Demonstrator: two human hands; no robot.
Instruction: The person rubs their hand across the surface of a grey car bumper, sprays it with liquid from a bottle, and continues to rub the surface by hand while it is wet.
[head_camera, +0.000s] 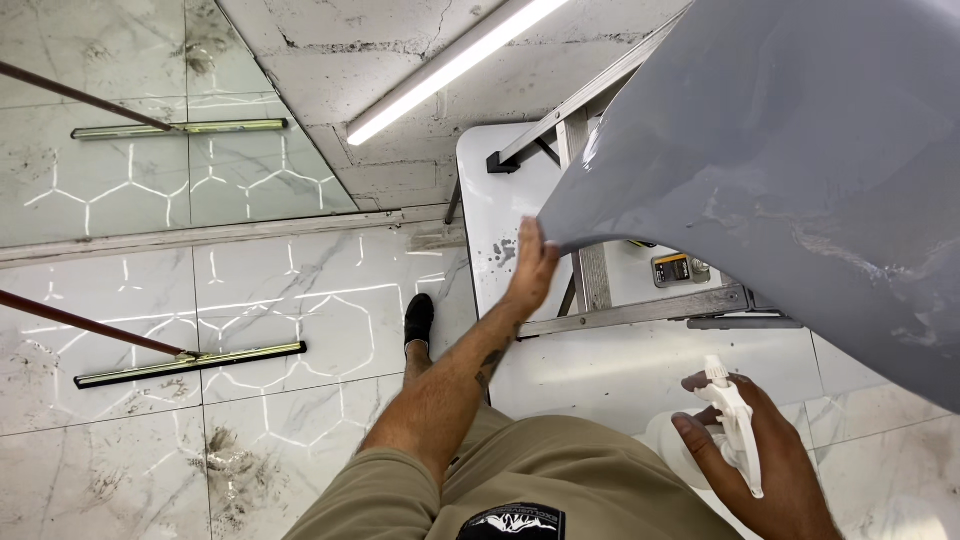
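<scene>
A large glossy grey car body panel (800, 170) fills the upper right, resting on a metal stand (600, 290). My left hand (530, 268) grips the panel's lower left corner edge. My right hand (750, 440) is at the bottom right, closed around the white trigger head of a spray bottle (735, 420). The bottle's body is hidden behind that hand. The panel's surface shows wet streaks near its right side.
A white table (640, 370) stands under the stand, with a small yellow and black device (672, 268) on it. A floor squeegee (190, 362) with a red handle lies on the marble floor at left, mirrored in the wall. My black shoe (418, 320) is beside the table.
</scene>
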